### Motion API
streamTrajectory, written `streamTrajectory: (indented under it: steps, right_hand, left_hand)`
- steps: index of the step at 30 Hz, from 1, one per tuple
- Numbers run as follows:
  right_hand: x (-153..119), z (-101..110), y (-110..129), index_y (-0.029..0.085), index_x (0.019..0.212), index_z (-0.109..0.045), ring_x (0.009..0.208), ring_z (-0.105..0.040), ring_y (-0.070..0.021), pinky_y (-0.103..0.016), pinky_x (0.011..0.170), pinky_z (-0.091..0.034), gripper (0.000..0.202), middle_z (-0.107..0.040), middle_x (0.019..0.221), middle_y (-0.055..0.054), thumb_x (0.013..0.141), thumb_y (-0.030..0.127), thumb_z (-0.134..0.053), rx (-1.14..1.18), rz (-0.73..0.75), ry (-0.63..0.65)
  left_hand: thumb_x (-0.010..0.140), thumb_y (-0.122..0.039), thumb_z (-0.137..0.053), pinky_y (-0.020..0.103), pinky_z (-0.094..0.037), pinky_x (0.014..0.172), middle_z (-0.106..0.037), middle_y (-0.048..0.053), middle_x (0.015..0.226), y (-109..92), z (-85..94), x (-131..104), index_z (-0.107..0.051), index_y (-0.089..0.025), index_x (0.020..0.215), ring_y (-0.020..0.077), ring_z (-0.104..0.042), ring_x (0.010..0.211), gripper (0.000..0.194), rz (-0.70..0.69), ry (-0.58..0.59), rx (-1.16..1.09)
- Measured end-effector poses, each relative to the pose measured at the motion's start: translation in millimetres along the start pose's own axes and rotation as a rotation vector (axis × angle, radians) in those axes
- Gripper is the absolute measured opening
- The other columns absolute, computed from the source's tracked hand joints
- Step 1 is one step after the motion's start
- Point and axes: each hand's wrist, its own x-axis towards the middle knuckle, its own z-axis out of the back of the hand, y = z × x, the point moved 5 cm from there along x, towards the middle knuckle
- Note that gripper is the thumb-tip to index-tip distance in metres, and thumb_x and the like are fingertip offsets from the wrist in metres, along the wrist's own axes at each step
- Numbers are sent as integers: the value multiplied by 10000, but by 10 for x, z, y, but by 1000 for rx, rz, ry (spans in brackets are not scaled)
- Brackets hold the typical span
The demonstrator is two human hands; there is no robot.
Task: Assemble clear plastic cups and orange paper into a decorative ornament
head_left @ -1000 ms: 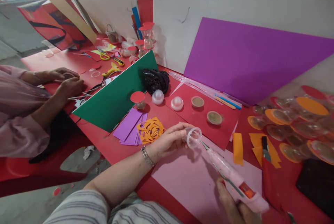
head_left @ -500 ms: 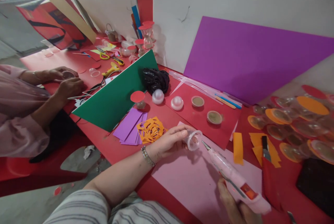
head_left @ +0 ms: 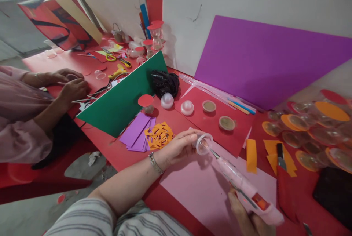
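My left hand (head_left: 184,145) is closed around a small clear plastic cup (head_left: 205,144), its round mouth tilted toward me and to the right. In my right hand (head_left: 243,210), a pink glue gun (head_left: 242,182) points up and left, its metal tip close to the cup's rim. Whether tip and rim touch, I cannot tell. Beneath both hands lies a pink sheet (head_left: 189,188). Beyond it, two sand-filled cups (head_left: 209,106) and an upturned clear cup (head_left: 187,107) rest on a red sheet (head_left: 189,93). Another clear cup (head_left: 167,101) stands to their left.
A green board (head_left: 123,98) stands between me and a co-worker, whose hands (head_left: 73,85) hold a small cup. Orange cutouts (head_left: 159,135) and purple strips (head_left: 137,133) lie left. Many cup pieces with coloured discs (head_left: 313,129) crowd the right, near a cutter (head_left: 280,157).
The cup has turned and risen slightly in my left hand, its mouth facing more upward. The glue gun's tip has shifted a little left, nearer the rim.
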Motion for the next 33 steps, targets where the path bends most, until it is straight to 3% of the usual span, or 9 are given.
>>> streamTrajectory:
  steps: [9, 14, 19, 26, 33]
  right_hand:
    - [25, -22, 74, 260, 934, -794, 619, -709, -190, -268, 712, -610, 293, -748, 732, -50, 995, 408, -549, -13, 39, 43]
    - [36, -39, 46, 216, 1000, -789, 744, -747, -219, -266, 743, -620, 333, -776, 831, -83, 990, 447, -549, -16, 5, 76]
    - [-91, 3, -53, 257, 980, -806, 664, -731, -183, -236, 670, -593, 269, -773, 792, -47, 1003, 338, -550, -100, 73, -10]
    - [16, 0, 27, 277, 979, -809, 544, -684, -167, -251, 592, -572, 223, -771, 771, -34, 983, 347, -598, 7, 104, 9]
    - [-11, -28, 63, 259, 1071, -800, 578, -700, -199, -284, 637, -597, 295, -744, 711, -60, 1006, 382, -540, -37, -16, -28]
  left_hand:
    - [762, -502, -835, 276, -494, 772, -696, 80, 876, 10, -22, 0, -755, -133, 952, 180, -643, 813, 423, -2, -7, 19]
    - [771, -483, -831, 262, -485, 736, -683, 66, 837, 19, -9, 4, -755, -127, 930, 153, -623, 749, 398, 0, -6, -7]
    - [750, -483, -848, 254, -478, 717, -684, 63, 830, 35, 2, 8, -765, -127, 938, 145, -611, 733, 410, 5, -3, -11]
    - [729, -499, -862, 262, -473, 732, -674, 58, 819, 25, -4, 10, -769, -121, 944, 139, -598, 724, 445, -1, -4, 1]
    - [784, -557, -791, 290, -478, 768, -697, 80, 861, 9, -9, -2, -748, -137, 983, 198, -652, 811, 466, -20, -9, 59]
